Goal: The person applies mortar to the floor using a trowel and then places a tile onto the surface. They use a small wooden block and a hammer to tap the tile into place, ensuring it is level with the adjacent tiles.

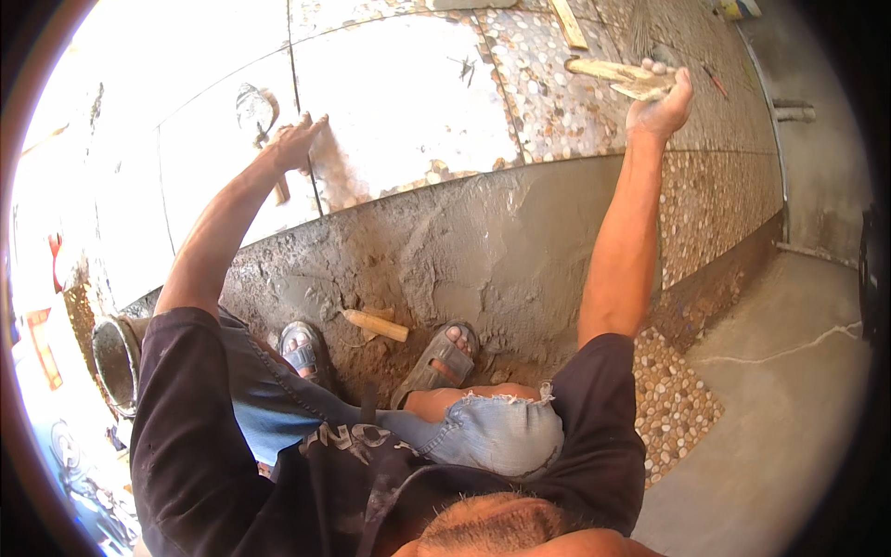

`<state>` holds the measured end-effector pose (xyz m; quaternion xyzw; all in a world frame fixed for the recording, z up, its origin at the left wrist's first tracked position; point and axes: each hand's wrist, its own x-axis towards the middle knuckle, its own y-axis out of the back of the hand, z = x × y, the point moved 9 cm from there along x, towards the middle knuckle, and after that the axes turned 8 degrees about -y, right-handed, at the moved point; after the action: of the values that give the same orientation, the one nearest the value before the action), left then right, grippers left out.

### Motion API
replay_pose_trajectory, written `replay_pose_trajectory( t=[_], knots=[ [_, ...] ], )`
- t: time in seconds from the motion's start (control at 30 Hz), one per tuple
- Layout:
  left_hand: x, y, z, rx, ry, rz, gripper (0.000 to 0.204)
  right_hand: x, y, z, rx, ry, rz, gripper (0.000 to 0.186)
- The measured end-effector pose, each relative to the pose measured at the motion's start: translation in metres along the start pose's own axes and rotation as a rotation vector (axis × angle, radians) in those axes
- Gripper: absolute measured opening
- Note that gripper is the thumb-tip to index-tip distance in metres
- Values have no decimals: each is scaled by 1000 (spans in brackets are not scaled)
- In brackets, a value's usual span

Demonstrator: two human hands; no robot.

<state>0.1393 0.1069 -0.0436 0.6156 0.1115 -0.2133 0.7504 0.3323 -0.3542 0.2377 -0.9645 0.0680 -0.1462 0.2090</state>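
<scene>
My right hand [661, 104], at the far right, is closed around pale, rough pieces of wood [608, 71] that jut out to the left over the pebble-patterned tiles [561, 102]. At the left, my left hand [295, 144] has its fingers stretched out, low over or on the brightly lit tiles by a dark joint line. A trowel [257, 108] lies beside and partly beneath that hand, with its handle [281, 191] showing below the wrist. Whether the left fingers touch the tile or the trowel, I cannot tell.
Wet grey mortar [445, 241] runs along the tile edge before my feet. Wooden pegs [376, 323] lie between my sandals. A bucket [116, 362] stands left, a loose pebble tile [670, 408] lies right. Another wood strip [568, 23] is farther off; pipes [794, 111] protrude at the right wall.
</scene>
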Motion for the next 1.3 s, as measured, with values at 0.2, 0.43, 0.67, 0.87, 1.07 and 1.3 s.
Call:
replay_pose_trajectory(
  t=[0.2,0.43,0.67,0.87,1.07,1.3],
  knots=[
    [2,11,5,15,-49,8,114,17,24,71,-130,-97,201,22],
    [11,1,7,0,-23,28,113,26,41,103,-204,-210,135,30],
    [12,-12,-26,-48,39,161,92,-47,51,99,-196,-377,128,34],
    [23,-36,-26,-160,39,161,77,-200,4,23,-195,-407,-61,36],
    [35,-35,-9,64,14,215,48,-290,-24,25,-122,-406,-232,33],
    [40,-47,-2,-66,-109,25,28,-355,-119,32,-539,-242,-782,30]
  ],
)
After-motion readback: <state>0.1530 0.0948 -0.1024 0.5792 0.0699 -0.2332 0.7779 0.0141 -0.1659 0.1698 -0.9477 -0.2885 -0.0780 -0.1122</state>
